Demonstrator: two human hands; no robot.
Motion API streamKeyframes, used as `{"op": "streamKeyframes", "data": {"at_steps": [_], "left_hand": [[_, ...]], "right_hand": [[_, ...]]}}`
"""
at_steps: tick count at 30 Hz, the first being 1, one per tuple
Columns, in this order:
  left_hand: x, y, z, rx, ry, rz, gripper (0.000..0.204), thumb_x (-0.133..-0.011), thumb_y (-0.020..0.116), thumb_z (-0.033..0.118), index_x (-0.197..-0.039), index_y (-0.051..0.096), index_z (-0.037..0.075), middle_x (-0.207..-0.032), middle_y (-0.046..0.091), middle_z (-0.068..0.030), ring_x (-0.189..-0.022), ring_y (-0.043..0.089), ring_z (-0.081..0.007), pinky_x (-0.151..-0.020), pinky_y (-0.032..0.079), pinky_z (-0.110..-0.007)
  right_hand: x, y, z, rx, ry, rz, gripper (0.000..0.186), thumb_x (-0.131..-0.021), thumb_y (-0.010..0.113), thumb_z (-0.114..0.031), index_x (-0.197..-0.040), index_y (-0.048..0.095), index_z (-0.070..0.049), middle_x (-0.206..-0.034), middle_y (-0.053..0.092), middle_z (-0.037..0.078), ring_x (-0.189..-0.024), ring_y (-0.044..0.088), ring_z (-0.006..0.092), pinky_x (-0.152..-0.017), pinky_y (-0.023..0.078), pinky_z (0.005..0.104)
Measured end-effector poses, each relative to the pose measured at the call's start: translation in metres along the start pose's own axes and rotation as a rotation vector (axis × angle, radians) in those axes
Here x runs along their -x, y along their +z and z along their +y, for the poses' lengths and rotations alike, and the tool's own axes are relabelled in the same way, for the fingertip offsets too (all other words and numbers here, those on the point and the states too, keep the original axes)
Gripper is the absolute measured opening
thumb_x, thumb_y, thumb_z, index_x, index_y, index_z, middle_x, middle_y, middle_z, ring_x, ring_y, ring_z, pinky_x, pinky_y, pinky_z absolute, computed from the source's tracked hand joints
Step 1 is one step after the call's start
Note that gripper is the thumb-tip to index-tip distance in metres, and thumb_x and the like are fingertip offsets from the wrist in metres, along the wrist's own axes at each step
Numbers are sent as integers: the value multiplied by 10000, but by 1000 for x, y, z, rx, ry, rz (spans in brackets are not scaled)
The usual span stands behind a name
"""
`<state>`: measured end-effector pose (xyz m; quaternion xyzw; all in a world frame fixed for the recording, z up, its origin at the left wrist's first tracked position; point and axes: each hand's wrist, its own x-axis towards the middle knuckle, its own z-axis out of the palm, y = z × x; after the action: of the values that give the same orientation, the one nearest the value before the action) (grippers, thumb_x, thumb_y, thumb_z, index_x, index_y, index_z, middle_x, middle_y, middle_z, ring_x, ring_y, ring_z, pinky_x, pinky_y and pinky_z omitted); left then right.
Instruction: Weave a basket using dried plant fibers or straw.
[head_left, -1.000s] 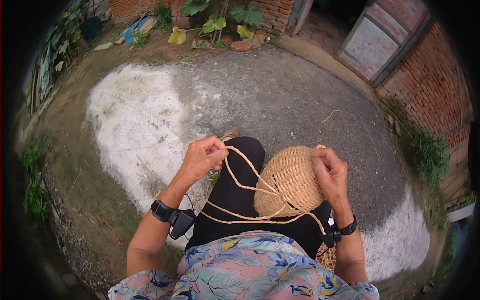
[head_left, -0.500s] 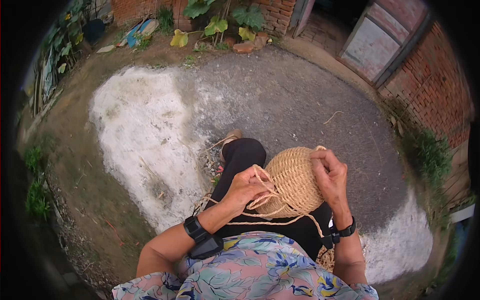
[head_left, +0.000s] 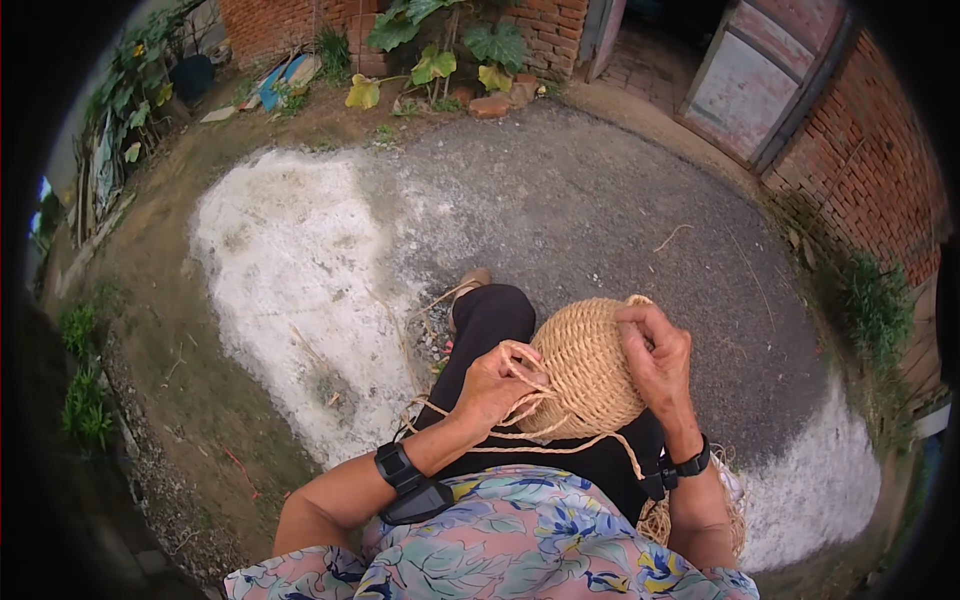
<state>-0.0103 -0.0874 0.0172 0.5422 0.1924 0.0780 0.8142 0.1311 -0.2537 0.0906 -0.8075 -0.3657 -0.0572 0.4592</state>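
Note:
On my lap rests a round basket [head_left: 585, 365] woven from straw-coloured rope, its ribbed wall turned up toward me. My left hand [head_left: 500, 385] is closed at the basket's left side, pinching a looped strand of straw cord [head_left: 520, 350]. At the upper right rim my right hand [head_left: 655, 355] has its fingers curled against the basket; a small rope end shows at the fingertips, and the inner fingers are hidden. Loose cord [head_left: 560, 450] runs across my dark trousers below the basket, and more trails off to the left of my leg.
A heap of straw cord [head_left: 735, 510] lies by my right forearm. Ahead spreads dark paving [head_left: 600, 180], with a pale white patch [head_left: 290, 260] on the left. A door [head_left: 750, 85] stands open in a brick wall [head_left: 860, 160]; leafy plants [head_left: 440, 55] grow at the back.
The view has tilted slightly, so the surroundings sit a little lower in the lower part. Both hands keep their places on the basket; the left hand's cord loop has shifted slightly.

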Motion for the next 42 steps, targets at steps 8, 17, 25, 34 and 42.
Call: {"op": "streamKeyframes", "data": {"at_steps": [8, 17, 25, 34, 42], "left_hand": [[0, -7, 6, -535, 278, -6, 208, -882, 717, 103, -1050, 611, 40, -820, 621, -7, -636, 565, -55, -543, 462, -210], [-2, -6, -9, -58, 25, -56, 199, -868, 735, 113, -1026, 629, 54, -780, 532, 29, -638, 521, -41, -522, 407, -204], [-5, 2, -6, -30, 20, 2, 180, -856, 723, 66, -1007, 624, 61, -783, 551, 35, -627, 525, -37, -506, 393, -200], [-12, 14, -13, -795, 493, 289, 128, -773, 651, 92, -850, 616, -4, -744, 564, -111, -597, 572, -206, -588, 456, -366], [-5, 12, 16, -864, 428, -135, 132, -828, 652, 67, -896, 624, -42, -712, 587, -110, -585, 582, -144, -519, 430, -331]], "right_hand": [[0, 2, 4, 15, -49, 43, 78, -854, 644, -63, -922, 682, -56, -566, 544, 50, -494, 529, 105, -478, 415, 280], [1, 2, 2, 23, -26, 15, 83, -853, 642, -56, -922, 687, -60, -567, 534, 50, -486, 515, 97, -472, 406, 273], [1, 1, -3, 33, -43, 24, 83, -852, 649, -55, -924, 688, -63, -587, 564, 64, -493, 542, 109, -478, 423, 273], [2, 6, -3, 78, -140, 91, 76, -835, 664, -44, -903, 690, -64, -594, 605, 84, -488, 606, 171, -473, 443, 300], [3, -15, 16, -109, 93, -48, 156, -841, 652, -81, -995, 650, -57, -576, 584, 56, -510, 563, 118, -507, 429, 294]]}}
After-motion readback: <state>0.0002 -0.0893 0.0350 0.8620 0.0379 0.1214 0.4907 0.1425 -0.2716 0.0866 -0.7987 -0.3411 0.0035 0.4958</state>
